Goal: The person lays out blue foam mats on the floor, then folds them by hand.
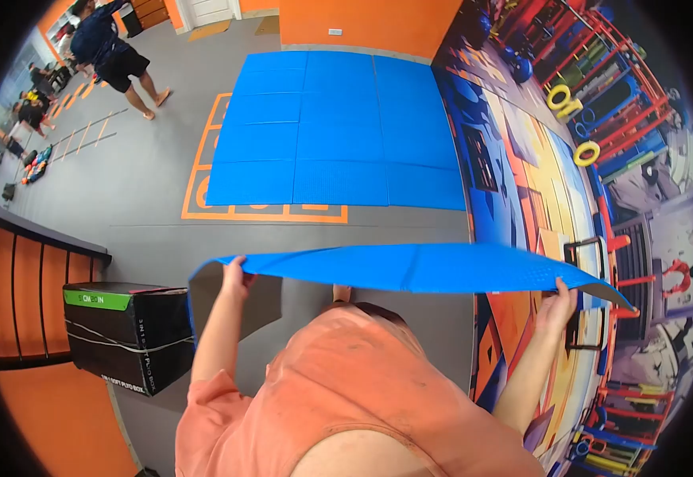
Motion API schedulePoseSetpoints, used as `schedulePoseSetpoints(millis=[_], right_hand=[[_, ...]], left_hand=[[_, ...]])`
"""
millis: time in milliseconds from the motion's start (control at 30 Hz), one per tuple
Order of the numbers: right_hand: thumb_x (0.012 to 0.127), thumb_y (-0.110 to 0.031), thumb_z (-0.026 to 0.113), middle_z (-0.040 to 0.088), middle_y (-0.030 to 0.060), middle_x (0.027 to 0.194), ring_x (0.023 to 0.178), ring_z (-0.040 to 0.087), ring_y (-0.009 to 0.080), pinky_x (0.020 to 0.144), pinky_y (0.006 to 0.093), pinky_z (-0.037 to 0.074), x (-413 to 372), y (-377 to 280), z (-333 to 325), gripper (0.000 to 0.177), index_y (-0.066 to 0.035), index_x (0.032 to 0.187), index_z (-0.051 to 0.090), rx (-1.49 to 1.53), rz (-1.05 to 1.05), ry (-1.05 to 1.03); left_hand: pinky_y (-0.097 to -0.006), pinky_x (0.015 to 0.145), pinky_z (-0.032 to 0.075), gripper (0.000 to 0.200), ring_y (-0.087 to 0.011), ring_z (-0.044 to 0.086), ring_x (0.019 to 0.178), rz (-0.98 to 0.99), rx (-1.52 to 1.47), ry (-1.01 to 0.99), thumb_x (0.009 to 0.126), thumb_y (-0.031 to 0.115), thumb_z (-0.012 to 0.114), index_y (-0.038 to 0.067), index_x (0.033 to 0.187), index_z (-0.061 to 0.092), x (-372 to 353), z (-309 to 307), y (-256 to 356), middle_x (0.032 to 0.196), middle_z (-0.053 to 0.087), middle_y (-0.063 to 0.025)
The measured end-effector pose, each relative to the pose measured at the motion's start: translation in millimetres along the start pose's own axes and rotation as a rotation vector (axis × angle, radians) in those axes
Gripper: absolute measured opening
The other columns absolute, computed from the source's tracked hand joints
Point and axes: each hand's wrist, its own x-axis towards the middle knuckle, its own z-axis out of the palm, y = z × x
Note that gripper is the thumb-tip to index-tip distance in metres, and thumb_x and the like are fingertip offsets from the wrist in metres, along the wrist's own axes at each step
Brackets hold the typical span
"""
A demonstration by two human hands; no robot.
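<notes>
Both hands up at chest height w/ one blue mat (410, 266) stretched between them. Left hand (235, 277) pinches the mat's left end, fingers (240, 262) curled over the top edge and closed on it. Right hand (559, 300) grips the far right end from below, fingers wrapped tight on the edge. Wide grip, one hand per end, prob. because the mat is long and floppy: held this way it stays near flat, w/ only a slight sag between the fingers. The corner outside the left fingers droops and shows the grey underside; the tip beyond the right fingers tapers off past the grip.

Beyond the fingers, well apart, laid mats (331, 127) sit edge to edge in a tidy block on the grey floor (148, 167), covering part of the orange painted lines. Bare floor lies between that block and the held mat. Below and outside the left fingers: black box (124, 334) w/ green label, on the floor. Outside the right fingers: painted wall (521, 159), yellow rings (557, 97) further up. Another person (112, 48) stands far off, up-left, not near the mat.
</notes>
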Motion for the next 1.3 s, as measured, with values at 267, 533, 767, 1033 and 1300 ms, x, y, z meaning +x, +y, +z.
schedulePoseSetpoints(millis=[267, 533, 767, 1033, 1300], right_hand=[[0.092, 0.001, 0.059, 0.061, 0.0101, 0.118, 0.105, 0.061, 0.0236, 0.082, 0.0374, 0.052, 123.8, 107.9, 91.9, 0.03, -0.008, 0.121, 0.055, 0.051, 0.287, -0.031], [0.094, -0.003, 0.061, 0.066, 0.0043, 0.104, 0.088, 0.063, 0.0166, 0.071, 0.0292, 0.052, 146.6, 112.2, 203.0, 0.018, -0.01, 0.111, 0.059, 0.151, 0.288, -0.214], [0.095, -0.005, 0.06, 0.064, 0.0027, 0.111, 0.093, 0.059, 0.013, 0.075, 0.0297, 0.048, 106.3, 97.4, 261.4, 0.028, -0.011, 0.123, 0.057, 0.16, 0.248, -0.246], [0.094, 0.001, 0.056, 0.056, 0.0095, 0.138, 0.121, 0.056, 0.0254, 0.097, 0.0408, 0.047, 72.6, 163.5, 246.4, 0.048, -0.01, 0.14, 0.049, 0.177, 0.326, -0.244], [0.095, 0.007, 0.049, 0.047, 0.0115, 0.147, 0.13, 0.051, 0.0318, 0.104, 0.057, 0.044, 56.1, 255.9, 216.1, 0.062, -0.025, 0.147, 0.04, 0.122, 0.594, -0.191]], left_hand=[[-0.0319, 0.08, 0.049, 0.035, -0.014, 0.062, 0.089, 0.508, 0.249, 0.11, 0.089, 0.026, 0.063, 0.012, 0.121, 0.06, -49.2, 67.8, 173.4, 0.101, 0.066, -0.002], [-0.0342, 0.1, 0.046, 0.047, -0.0207, 0.06, 0.109, 0.94, 0.499, 0.053, 0.09, 0.021, 0.063, 0.0, 0.131, 0.052, -35.7, 68.1, 292.4, 0.118, 0.062, -0.0114], [-0.0352, 0.105, 0.044, 0.053, -0.0218, 0.058, 0.118, 0.988, 0.453, 0.063, 0.099, 0.025, 0.062, -0.001, 0.141, 0.045, -24.1, 43.1, 333.3, 0.129, 0.06, -0.0135], [-0.0373, 0.106, 0.042, 0.058, -0.0252, 0.057, 0.124, 0.899, 0.383, 0.337, 0.103, 0.036, 0.058, -0.005, 0.142, 0.051, 23.2, -1.4, 224.7, 0.138, 0.059, -0.0152], [-0.0457, 0.08, 0.053, 0.047, -0.026, 0.062, 0.1, -0.078, -0.088, 0.251, 0.101, 0.048, 0.059, 0.011, 0.13, 0.056, 115.1, -75.6, -12.7, 0.124, 0.061, -0.0088]])
